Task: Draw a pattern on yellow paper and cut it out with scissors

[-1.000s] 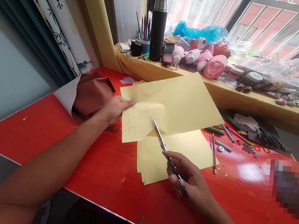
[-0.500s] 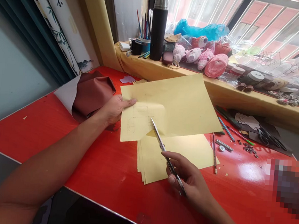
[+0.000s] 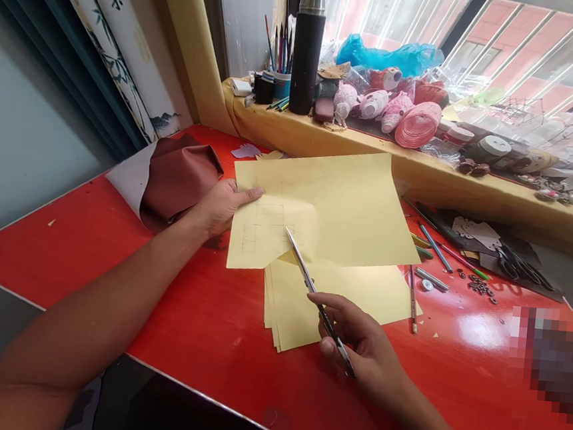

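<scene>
Here we are at the red tabletop (image 3: 62, 255), and the hands are well apart! The right hand (image 3: 360, 342) is wrapped around a pair of steel scissors (image 3: 317, 298), their long axis running diagonally, with the handles low at the right and the tips aimed up and left. Those blades look closed or nearly so, and the tips sit right over the lower edge of a yellow paper sheet (image 3: 327, 212). Whether they have bitten into the paper, I can't tell from here.

Over on the left, the left hand (image 3: 221, 209) lies flat on that sheet's left edge, fingers pointing right toward faint pencil lines (image 3: 260, 229). The sheet sits mid-table, overlapping a stack of yellow paper (image 3: 293, 309).

Just beyond the left hand, a folded brown leatherette piece (image 3: 179, 182) fills the far left of the tabletop. Along the far right edge, there's a pencil (image 3: 412, 299), and black-handled scissors (image 3: 518, 262) rest on a dark sheet. Up on the window ledge (image 3: 353, 140) stands a black thermos (image 3: 307, 56)!
</scene>
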`<state>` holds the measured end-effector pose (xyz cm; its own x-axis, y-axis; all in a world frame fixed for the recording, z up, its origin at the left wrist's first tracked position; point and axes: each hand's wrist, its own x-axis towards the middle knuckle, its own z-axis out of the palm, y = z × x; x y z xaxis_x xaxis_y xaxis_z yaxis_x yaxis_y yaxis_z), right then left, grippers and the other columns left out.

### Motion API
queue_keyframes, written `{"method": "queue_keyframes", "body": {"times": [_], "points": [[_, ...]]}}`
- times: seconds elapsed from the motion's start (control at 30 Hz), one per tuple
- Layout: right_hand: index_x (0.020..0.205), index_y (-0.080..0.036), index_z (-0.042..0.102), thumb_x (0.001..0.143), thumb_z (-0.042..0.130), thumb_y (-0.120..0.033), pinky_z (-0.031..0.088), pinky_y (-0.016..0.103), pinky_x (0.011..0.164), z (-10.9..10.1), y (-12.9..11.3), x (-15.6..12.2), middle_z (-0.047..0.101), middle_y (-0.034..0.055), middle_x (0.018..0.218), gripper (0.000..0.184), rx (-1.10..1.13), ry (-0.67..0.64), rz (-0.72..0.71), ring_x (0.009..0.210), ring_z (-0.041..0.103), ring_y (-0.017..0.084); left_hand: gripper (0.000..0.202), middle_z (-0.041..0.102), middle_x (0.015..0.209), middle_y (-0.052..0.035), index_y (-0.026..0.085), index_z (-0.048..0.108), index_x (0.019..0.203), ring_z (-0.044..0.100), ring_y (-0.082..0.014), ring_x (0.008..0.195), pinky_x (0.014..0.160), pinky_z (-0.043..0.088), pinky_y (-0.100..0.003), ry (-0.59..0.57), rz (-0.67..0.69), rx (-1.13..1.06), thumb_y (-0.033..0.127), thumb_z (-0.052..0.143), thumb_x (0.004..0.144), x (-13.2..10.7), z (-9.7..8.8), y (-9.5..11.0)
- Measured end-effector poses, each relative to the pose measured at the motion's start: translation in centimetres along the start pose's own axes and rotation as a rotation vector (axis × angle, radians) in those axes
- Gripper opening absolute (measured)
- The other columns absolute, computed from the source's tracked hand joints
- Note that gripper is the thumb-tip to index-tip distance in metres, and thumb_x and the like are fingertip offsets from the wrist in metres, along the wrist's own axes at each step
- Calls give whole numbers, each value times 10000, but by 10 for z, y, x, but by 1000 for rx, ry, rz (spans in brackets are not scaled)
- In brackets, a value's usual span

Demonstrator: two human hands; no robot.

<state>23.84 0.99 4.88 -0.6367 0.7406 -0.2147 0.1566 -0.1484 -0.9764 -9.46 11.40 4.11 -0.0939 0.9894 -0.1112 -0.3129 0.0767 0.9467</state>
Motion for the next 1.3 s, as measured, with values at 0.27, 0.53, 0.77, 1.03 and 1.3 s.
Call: {"method": "queue_keyframes", "body": {"times": [0.27, 0.53, 0.77, 1.03, 1.3], "points": [[1380, -250, 656, 997, 726, -424, 296, 267, 533, 1, -3, 0, 438, -64, 725, 426, -37, -23, 12, 559, 365, 110, 447, 837, 1023, -131, 169, 802, 1022, 793, -375, 1048, 920, 661, -499, 15, 35, 24, 412, 987, 696, 5, -7, -4], [1376, -253, 659, 997, 735, -422, 269, 267, 537, 3, 0, 0, 404, -63, 751, 421, -53, -52, 3, 582, 326, 109, 463, 835, 1086, -132, 164, 803, 1055, 791, -358, 1066, 926, 660, -491, -11, 54, -5, 376, 988, 687, 7, -9, -8], [1403, -242, 648, 999, 736, -502, 319, 253, 489, -1, 7, 2, 441, -69, 715, 488, 11, -31, -13, 502, 366, 91, 440, 835, 1087, -132, 161, 792, 1062, 790, -351, 1082, 965, 652, -496, -3, 63, -31, 364, 971, 715, 9, -11, -8], [1421, -248, 652, 974, 759, -545, 346, 242, 461, -3, 19, 2, 456, -70, 695, 547, 36, -2, -22, 478, 381, 88, 425, 835, 1102, -134, 160, 789, 1108, 792, -350, 1083, 968, 655, -509, 2, 47, -37, 316, 943, 744, 9, -11, -8], [1406, -241, 649, 985, 762, -505, 374, 236, 466, -3, 15, 2, 474, -66, 709, 509, 52, 8, -38, 481, 407, 86, 457, 831, 1130, -141, 165, 800, 1114, 793, -351, 1084, 964, 658, -487, -31, 24, -51, 341, 964, 726, 10, -13, -10]]}}
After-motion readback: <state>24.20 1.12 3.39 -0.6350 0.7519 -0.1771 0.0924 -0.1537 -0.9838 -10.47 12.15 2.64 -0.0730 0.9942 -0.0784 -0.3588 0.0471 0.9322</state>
